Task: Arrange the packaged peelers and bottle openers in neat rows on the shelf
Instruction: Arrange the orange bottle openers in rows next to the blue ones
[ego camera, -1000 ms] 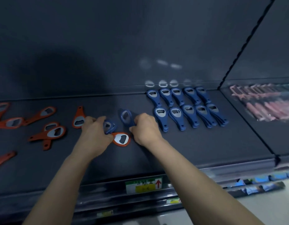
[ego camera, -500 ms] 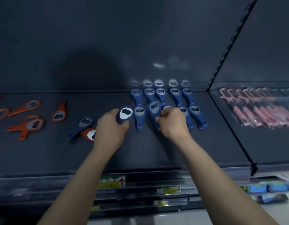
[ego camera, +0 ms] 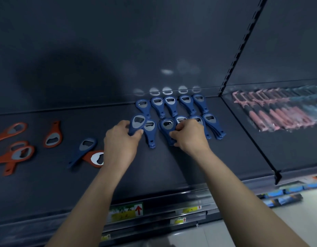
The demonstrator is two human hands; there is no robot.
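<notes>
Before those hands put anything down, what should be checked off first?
1. Left hand grips a blue opener: ok.
2. Right hand holds a second blue opener: ok.
3. Back row of blue openers straight: ok.
4. Stray blue opener sorted: not ok, it lies across an orange opener.
5. Orange openers in rows: not ok, scattered.
6. Pink peelers neat: cannot tell, blurred.

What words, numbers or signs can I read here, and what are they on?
No word or number is legible.
Red upward arrow: on the green-and-yellow shelf-edge label; its print is too blurred to read.
Small red arrow: on the lower yellow label; print too small.
Upper yellow label: blurred, unreadable.
Blue bottle openers: no visible lettering.
</notes>
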